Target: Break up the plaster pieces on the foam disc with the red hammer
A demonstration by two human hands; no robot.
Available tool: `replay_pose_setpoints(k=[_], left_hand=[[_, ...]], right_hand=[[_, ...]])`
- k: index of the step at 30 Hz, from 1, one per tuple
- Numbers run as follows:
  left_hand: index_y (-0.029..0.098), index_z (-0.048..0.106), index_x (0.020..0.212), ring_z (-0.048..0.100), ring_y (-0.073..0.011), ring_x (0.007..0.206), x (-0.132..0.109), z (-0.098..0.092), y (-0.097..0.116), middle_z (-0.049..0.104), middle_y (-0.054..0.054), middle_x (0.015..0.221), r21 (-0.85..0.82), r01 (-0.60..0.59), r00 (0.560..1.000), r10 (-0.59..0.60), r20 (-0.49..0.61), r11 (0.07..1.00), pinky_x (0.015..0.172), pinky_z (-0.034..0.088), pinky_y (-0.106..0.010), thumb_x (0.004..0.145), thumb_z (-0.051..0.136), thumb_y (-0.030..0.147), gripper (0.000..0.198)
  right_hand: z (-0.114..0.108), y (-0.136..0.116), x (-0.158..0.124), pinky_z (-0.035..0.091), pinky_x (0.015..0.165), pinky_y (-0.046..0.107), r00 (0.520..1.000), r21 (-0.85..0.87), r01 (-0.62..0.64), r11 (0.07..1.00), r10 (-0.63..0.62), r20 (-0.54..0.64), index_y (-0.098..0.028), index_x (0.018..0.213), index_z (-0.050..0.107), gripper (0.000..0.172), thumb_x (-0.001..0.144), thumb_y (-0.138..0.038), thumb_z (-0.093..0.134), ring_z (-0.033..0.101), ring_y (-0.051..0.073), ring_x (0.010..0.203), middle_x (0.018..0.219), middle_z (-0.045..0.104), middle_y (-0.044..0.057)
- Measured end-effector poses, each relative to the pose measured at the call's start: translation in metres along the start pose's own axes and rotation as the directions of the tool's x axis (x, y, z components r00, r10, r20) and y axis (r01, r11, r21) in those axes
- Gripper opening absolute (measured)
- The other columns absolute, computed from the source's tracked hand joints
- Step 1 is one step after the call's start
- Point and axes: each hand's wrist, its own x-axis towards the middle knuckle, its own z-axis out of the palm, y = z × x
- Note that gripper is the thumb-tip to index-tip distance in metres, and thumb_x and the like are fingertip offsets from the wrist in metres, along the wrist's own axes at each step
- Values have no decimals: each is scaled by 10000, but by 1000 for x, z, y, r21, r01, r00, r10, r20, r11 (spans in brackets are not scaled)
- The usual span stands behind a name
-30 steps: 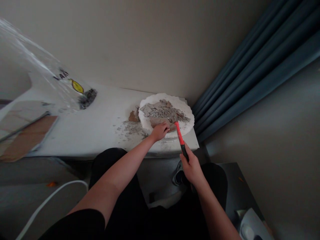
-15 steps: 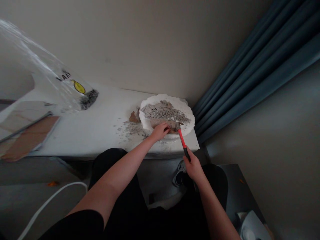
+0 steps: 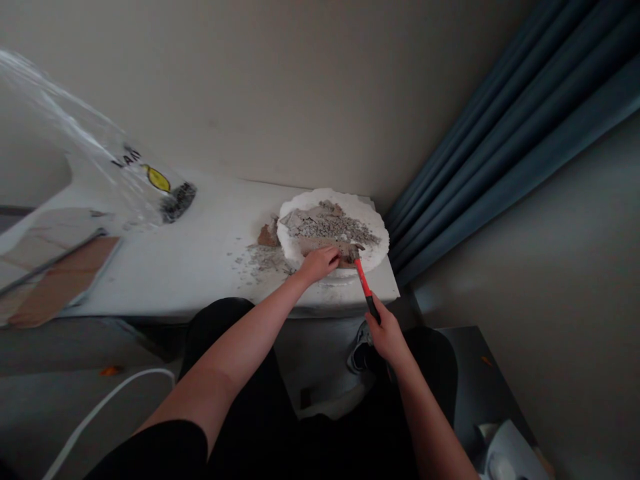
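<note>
My right hand (image 3: 386, 330) is wrapped round the black grip of a hammer (image 3: 364, 279) with a red handle. The hammer's metal head rests at the right end of a flat brownish slab (image 3: 345, 248). My left hand (image 3: 320, 263) holds that slab at its near side, fingers curled over it; part of the slab is hidden under the hand. Beneath lies a white scallop-edged plate (image 3: 376, 223), strewn with grey crumbled bits (image 3: 325, 223). Left of the plate sits a brown chunk (image 3: 267, 235) among loose grey crumbs.
The plate stands near the right end of a white table (image 3: 200, 267) against a wall. A clear plastic bag (image 3: 140, 173) with dark granules and a tile-like brown board (image 3: 65, 283) lie on the left. A blue curtain (image 3: 465, 133) hangs at right. A white cable (image 3: 110, 400) curves below left.
The view has shifted very slightly. Both hands, the hammer and the slab stay almost in the same place.
</note>
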Motion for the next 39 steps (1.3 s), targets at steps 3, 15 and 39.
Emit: replay_pose_setpoints(k=[3, 15, 39], left_hand=[[186, 631, 884, 612, -165, 763, 2, -1, 2, 668, -36, 831, -109, 72, 994, -81, -78, 991, 743, 485, -299, 888, 534, 282, 137], [177, 630, 814, 612, -158, 686, 2, 3, -17, 678, -20, 757, -318, 214, 973, -230, -13, 923, 669, 468, -282, 842, 575, 306, 143], [181, 630, 819, 594, -156, 673, -1, -2, -10, 658, -13, 712, -197, 213, 976, -219, -7, 957, 652, 444, -277, 872, 548, 316, 167]], right_hand=[[0, -3, -1, 387, 1113, 433, 1000, 14, 26, 1000, -26, -3, -178, 1471, 455, 579, 895, -224, 502, 511, 255, 1322, 1403, 568, 104], [-1, -3, 0, 384, 1112, 437, 999, -8, -21, 1000, 21, 28, -121, 1483, 425, 599, 902, -256, 485, 514, 270, 1318, 1401, 564, 141], [0, 2, -1, 402, 1098, 442, 1000, 8, -10, 1000, 9, 17, -162, 1485, 430, 598, 897, -243, 502, 529, 268, 1304, 1390, 578, 121]])
